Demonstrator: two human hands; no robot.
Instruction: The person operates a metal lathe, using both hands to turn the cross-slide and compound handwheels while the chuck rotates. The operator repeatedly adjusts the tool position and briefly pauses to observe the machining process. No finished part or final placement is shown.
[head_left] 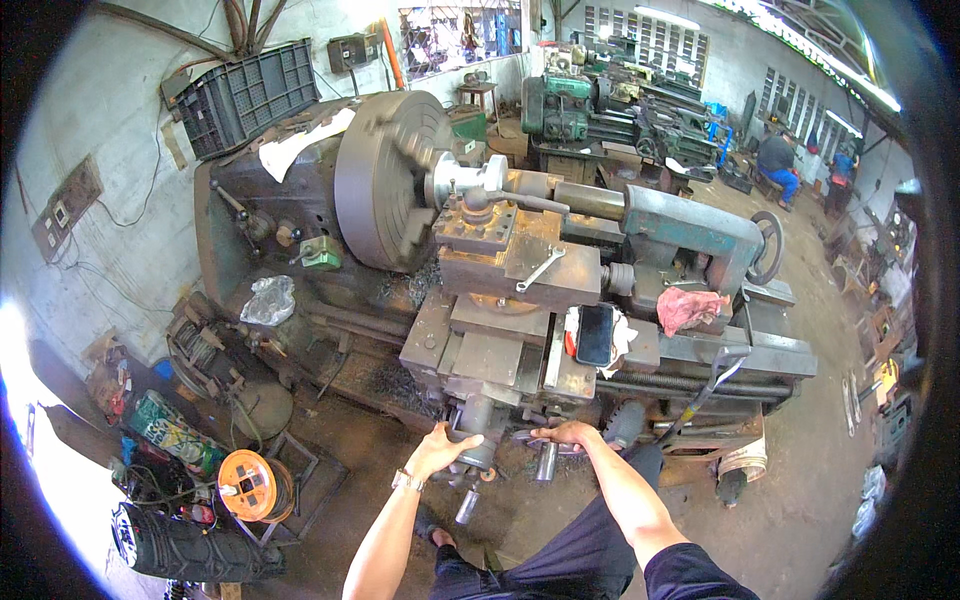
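Note:
A large metal lathe [290, 190] stands before me, with a silvery flanged workpiece [462, 178] between its big chuck [365, 185] and the tailstock [695, 225]. The tool post [476, 228] is beside the workpiece. Low on the carriage, my left hand [438, 452] is closed against a cylindrical crank hub [478, 425], its thumb lying across it and its other fingers partly hidden. Just to the right, my right hand [568, 434] curls over the rim of a small handwheel [525, 438]. A metal handle [546, 462] hangs below that hand.
On the carriage lie a wrench [541, 270] and a dark phone [595, 335] on white cloth. A red rag [692, 308] rests by the tailstock. An orange cable reel [250, 486] stands lower left; a bucket [742, 462] sits at right. Another person [776, 160] sits far right.

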